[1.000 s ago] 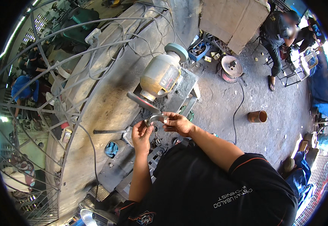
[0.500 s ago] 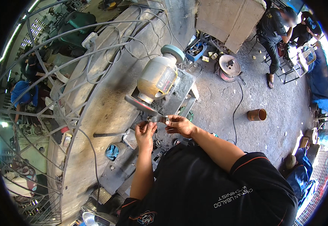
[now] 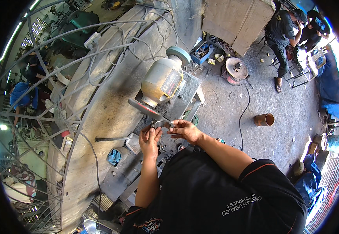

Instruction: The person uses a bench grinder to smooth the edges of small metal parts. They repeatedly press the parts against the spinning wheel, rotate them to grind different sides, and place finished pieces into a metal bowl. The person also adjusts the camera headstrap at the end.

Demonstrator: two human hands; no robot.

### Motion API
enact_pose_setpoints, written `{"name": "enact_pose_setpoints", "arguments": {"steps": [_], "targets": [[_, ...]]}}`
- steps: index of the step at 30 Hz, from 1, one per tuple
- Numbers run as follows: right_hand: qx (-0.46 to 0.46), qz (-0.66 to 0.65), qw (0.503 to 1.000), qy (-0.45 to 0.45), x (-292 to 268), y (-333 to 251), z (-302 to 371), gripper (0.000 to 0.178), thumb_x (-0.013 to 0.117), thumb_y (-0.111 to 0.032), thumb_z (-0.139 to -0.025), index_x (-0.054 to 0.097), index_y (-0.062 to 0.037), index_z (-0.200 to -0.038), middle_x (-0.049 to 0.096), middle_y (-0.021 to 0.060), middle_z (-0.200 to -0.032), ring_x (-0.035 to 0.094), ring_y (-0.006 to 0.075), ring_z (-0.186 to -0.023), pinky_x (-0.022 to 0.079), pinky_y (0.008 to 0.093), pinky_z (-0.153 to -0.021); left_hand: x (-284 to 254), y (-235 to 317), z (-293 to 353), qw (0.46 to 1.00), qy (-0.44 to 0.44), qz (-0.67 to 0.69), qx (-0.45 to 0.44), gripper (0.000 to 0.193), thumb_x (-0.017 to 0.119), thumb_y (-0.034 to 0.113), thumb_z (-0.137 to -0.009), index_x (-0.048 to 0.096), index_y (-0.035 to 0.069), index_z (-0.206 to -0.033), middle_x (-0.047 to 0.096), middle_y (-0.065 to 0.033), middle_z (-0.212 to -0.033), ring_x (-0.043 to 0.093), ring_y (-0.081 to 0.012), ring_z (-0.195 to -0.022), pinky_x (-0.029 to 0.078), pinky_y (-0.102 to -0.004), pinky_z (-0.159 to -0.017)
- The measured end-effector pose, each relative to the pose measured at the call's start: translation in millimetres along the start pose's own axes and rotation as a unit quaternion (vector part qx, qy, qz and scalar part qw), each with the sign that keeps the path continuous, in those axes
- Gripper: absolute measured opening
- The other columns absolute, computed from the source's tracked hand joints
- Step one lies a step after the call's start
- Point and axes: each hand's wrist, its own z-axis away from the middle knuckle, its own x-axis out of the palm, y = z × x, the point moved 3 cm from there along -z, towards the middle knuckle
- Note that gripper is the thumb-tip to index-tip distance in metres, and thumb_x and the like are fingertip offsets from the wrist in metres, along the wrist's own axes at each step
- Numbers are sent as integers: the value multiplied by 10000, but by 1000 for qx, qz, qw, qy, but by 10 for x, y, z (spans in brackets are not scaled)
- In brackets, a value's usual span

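Both hands hold a curved, band-like metal piece (image 3: 162, 124) by its two ends, just below the near wheel of a bench grinder (image 3: 159, 81). My left hand (image 3: 149, 142) pinches the left end between thumb and fingers. On the other end, my right hand (image 3: 187, 132) closes with its thumb and fingertips. The piece's upper edge is at the rim of the dark grinding wheel (image 3: 143, 108); I cannot tell whether they touch. A second, grey-green wheel (image 3: 179, 55) is at the grinder's far end.
The grinder stands on a metal pedestal (image 3: 191, 87) beside a concrete wall with a wire-frame railing (image 3: 60, 103). A hammer-like tool (image 3: 113, 139) and a container with blue cloth (image 3: 115, 156) lie left. A rusty pipe section (image 3: 263, 119), a cable reel (image 3: 235, 70) and seated people (image 3: 284, 33) are right.
The metal piece has tilted slightly, so more of its curved inner face shows. Both hands keep their grip at nearly the same place.
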Motion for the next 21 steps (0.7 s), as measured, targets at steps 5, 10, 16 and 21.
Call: {"name": "enact_pose_setpoints", "arguments": {"steps": [5,10,16,21], "targets": [[-10,6,1000,-3,75,-39,32,314,757,-114,-869,584,-60,-1126,670,39,-1008,685,177,-964,576,347,-842,-9,65,37,999,-17,31,11,311,664,175,-961,507,22,-1180,605,-98,-1099,685,-264,-996,603,-403,-851],[3,8,1000,11,73,-47,68,290,757,-113,-869,590,-88,-1105,684,33,-999,697,189,-964,564,357,-836,-18,5,-35,1000,25,1,-12,288,687,197,-947,533,34,-1128,613,-87,-1078,696,-260,-951,613,-390,-816],[11,1,999,40,-8,-6,81,309,775,-127,-846,590,-93,-1091,692,41,-962,712,196,-905,577,348,-777,11,-105,-71,999,43,-14,-29,289,708,219,-934,546,44,-1097,626,-86,-1041,701,-258,-927,620,-378,-779],[16,-1,999,45,-68,22,106,318,778,-151,-842,597,-92,-1097,695,41,-966,713,207,-903,574,361,-766,50,-139,-53,998,41,-16,-37,288,706,230,-936,546,47,-1089,642,-88,-1019,709,-261,-905,621,-370,-763]]}}
